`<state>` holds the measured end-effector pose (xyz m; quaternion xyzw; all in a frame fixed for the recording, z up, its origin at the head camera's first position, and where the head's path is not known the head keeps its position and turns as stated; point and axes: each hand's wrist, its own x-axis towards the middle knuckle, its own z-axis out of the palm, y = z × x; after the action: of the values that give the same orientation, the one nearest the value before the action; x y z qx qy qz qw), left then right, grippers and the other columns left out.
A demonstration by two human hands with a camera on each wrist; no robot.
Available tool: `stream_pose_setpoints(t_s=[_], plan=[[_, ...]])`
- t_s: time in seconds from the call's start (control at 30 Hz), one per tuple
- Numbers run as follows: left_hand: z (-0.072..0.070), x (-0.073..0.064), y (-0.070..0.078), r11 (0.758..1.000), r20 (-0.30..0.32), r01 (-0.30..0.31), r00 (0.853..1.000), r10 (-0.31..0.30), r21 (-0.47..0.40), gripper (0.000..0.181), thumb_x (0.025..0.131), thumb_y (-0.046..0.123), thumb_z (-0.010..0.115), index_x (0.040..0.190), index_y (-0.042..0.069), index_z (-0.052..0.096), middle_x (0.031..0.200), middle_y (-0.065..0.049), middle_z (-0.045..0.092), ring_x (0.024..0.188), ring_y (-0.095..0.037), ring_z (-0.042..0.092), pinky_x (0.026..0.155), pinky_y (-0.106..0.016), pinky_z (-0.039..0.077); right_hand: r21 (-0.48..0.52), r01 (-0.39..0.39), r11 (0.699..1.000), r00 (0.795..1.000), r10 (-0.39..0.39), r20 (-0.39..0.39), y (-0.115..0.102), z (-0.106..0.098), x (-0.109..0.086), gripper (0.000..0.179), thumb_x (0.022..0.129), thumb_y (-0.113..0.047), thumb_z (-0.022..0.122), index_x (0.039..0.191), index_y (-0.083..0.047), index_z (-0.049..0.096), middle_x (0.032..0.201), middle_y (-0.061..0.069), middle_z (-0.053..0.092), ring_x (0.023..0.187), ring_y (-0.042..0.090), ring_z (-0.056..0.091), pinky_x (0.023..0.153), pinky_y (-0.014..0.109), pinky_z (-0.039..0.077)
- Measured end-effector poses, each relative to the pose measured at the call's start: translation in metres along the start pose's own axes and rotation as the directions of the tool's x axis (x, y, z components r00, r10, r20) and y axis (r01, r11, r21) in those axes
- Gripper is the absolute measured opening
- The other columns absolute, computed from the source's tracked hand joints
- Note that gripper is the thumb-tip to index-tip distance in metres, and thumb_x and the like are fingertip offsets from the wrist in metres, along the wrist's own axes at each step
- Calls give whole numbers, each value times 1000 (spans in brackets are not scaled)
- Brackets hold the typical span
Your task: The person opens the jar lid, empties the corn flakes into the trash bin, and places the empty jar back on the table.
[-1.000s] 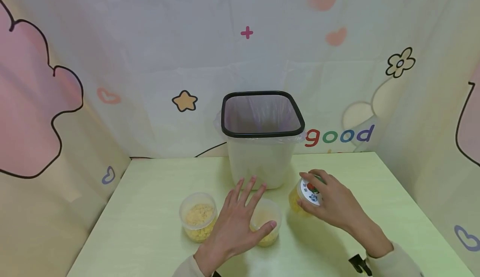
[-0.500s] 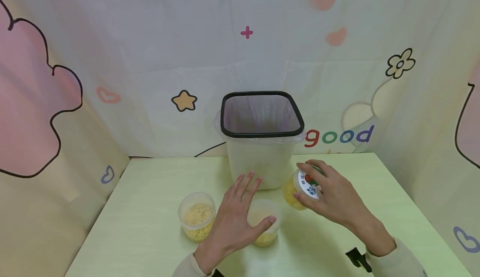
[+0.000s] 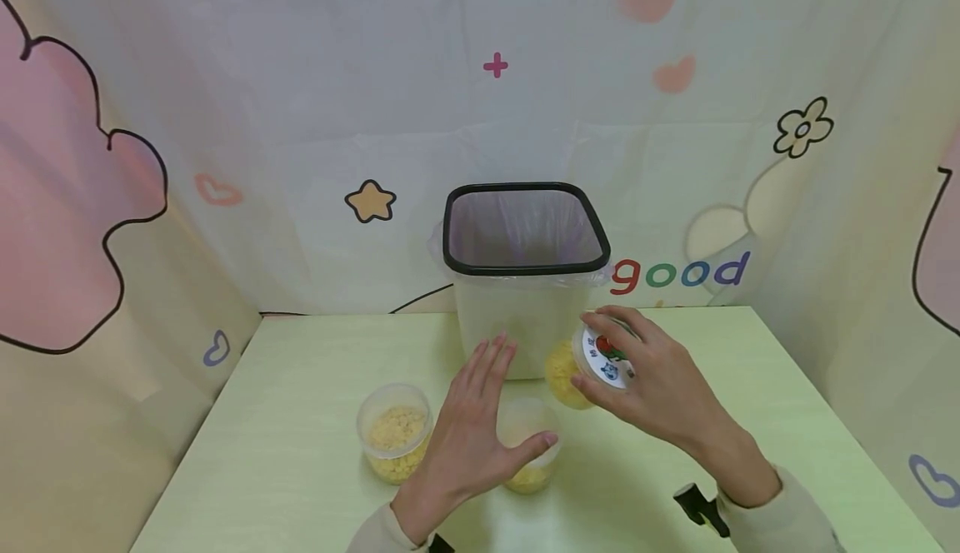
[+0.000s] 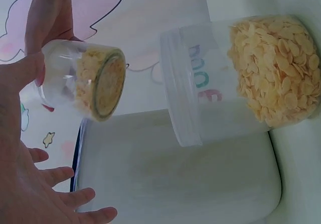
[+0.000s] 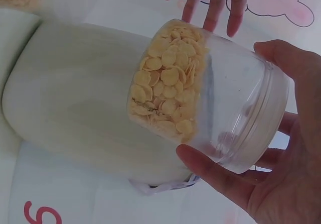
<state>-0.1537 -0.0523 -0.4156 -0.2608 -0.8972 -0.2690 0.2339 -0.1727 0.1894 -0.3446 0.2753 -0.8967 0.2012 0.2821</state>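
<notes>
My right hand (image 3: pixel 656 382) grips a clear jar of yellow flakes (image 3: pixel 567 376) round its lid, which bears a white printed label. The jar hangs tilted in the air, flakes gathered at its base (image 5: pixel 168 83). My left hand (image 3: pixel 468 440) is spread with straight fingers, holding nothing. Behind it, partly covered in the head view, stands a second jar of flakes (image 3: pixel 531 478); the left wrist view shows this jar (image 4: pixel 276 68) whole, with a translucent top. Left of that hand stands a third jar (image 3: pixel 396 436), its flakes visible from above.
A pale waste bin (image 3: pixel 517 311) with a black rim and a plastic liner stands at the back of the light green table (image 3: pixel 300 386), just beyond the hands. A printed curtain (image 3: pixel 375 78) encloses the table behind and at both sides.
My right hand has carried its jar up and to the left, toward the bin's front. The left hand's fingers have drawn closer together and shifted slightly upward in view. The other jars have stayed put.
</notes>
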Motion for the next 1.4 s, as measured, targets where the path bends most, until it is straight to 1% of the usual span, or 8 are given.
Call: stream_pose_setpoints(t_s=[0.07,0.2,0.43,0.63,0.93,1.2,1.3,1.4], plan=[[0,1,0,1000,-6,-4,1000,4,-1,105,81,68,64,159,21,12,165,1,18,151,-27,25,118,-49,31,22,1,1000,1000,-1,-4,-4,0,1,65,72,-39,84,130,-18,61,127,4,60,101,19,62,77,39,56],[0,2,1,1000,-42,-23,999,22,-1,108,79,68,66,159,18,12,165,0,19,150,-27,26,117,-49,33,70,0,998,1000,1,-6,-13,-1,4,68,72,-39,85,132,-19,59,129,2,59,105,17,62,80,38,57],[-1,4,3,998,-125,-60,991,57,-19,111,77,68,68,157,12,16,163,-5,23,148,-29,31,113,-51,38,140,13,990,1000,-15,10,-28,4,11,71,75,-40,83,136,-17,56,133,-1,57,104,12,62,82,34,57],[-2,5,4,996,-165,-79,984,70,-45,116,73,62,76,157,9,15,162,-8,26,147,-30,32,112,-52,38,161,20,987,999,-25,29,-37,10,14,71,75,-39,82,137,-19,54,133,-3,56,104,10,60,81,31,56],[-4,6,6,996,-182,-74,981,66,-42,124,66,56,85,156,7,16,161,-10,27,146,-31,33,112,-50,40,188,23,982,998,-33,48,-46,17,14,72,75,-39,82,138,-18,54,134,-2,56,102,11,60,78,28,57],[-4,6,8,994,-175,-26,984,7,-106,125,63,45,91,155,8,16,158,-14,30,144,-29,36,111,-45,42,213,59,975,997,-70,41,-55,23,15,68,77,-40,80,135,-18,54,132,0,55,98,11,61,77,27,57],[-5,6,8,994,-184,-21,983,2,-105,125,61,44,92,155,6,17,156,-16,33,142,-30,39,109,-45,44,224,65,972,996,-77,41,-58,25,16,67,77,-41,80,135,-18,55,133,-1,55,100,11,61,78,27,57],[-5,6,8,995,-177,-19,984,2,-97,126,60,42,93,155,6,17,155,-17,34,141,-31,41,108,-45,45,234,63,970,996,-76,45,-62,27,16,67,78,-43,79,134,-18,55,133,-1,55,104,13,60,80,28,57]])
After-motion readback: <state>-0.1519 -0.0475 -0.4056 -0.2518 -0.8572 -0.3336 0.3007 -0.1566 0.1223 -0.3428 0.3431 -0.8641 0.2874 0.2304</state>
